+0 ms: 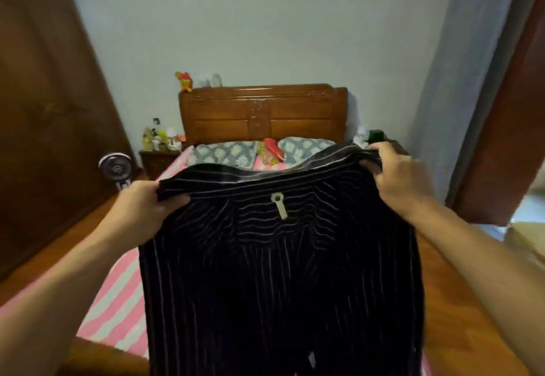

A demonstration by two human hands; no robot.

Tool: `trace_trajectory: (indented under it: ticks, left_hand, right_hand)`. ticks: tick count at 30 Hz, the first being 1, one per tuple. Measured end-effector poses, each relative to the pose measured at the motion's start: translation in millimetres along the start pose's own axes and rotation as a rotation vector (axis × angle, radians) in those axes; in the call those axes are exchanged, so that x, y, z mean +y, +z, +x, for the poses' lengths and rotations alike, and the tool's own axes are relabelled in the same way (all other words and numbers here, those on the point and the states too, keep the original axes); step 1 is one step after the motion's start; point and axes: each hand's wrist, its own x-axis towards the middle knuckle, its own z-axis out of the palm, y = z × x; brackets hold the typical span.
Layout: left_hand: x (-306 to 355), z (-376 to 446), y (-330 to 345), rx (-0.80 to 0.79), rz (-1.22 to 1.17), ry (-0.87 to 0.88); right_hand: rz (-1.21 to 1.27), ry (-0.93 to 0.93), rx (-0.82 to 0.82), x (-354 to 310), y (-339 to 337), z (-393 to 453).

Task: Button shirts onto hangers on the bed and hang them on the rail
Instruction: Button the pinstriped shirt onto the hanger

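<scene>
A black shirt with thin white stripes point(280, 281) hangs spread in front of me, above the foot of the bed point(115, 302). My left hand point(141, 207) grips its upper left edge. My right hand point(398, 178) grips the upper right edge, a little higher. A small pale tag point(280, 206) shows near the top middle of the shirt. The cloth hides most of the bed. No hanger and no rail are in view.
The bed has a pink and white striped sheet, two patterned pillows point(224, 151) and a wooden headboard point(262, 113). A wooden wardrobe point(44, 110) stands at left, with a small fan point(115, 167) and a cluttered nightstand point(159, 157) beside it. A door point(501, 139) is at right.
</scene>
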Motion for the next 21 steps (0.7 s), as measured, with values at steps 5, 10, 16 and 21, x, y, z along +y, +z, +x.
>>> trace_trajectory:
  ticks: [5, 10, 16, 21]
  left_hand:
    - [-87.8, -0.9, -48.3, 0.289, -0.173, -0.244]
    - [-162.0, -29.9, -75.2, 0.485, -0.034, -0.467]
    - [-210.6, -41.9, -96.0, 0.68, -0.214, -0.636]
    - [-216.4, -5.1, -112.6, 0.651, 0.058, -0.649]
  right_hand:
    - [0.341, 0.089, -0.112, -108.0, 80.6, 29.9]
    - [0.435, 0.123, -0.192, -196.8, 147.6, 10.7]
    - [0.993, 0.426, -0.512, -264.6, 218.0, 2.4]
    - [0.636, 0.003, -0.362, -301.1, 241.2, 31.0]
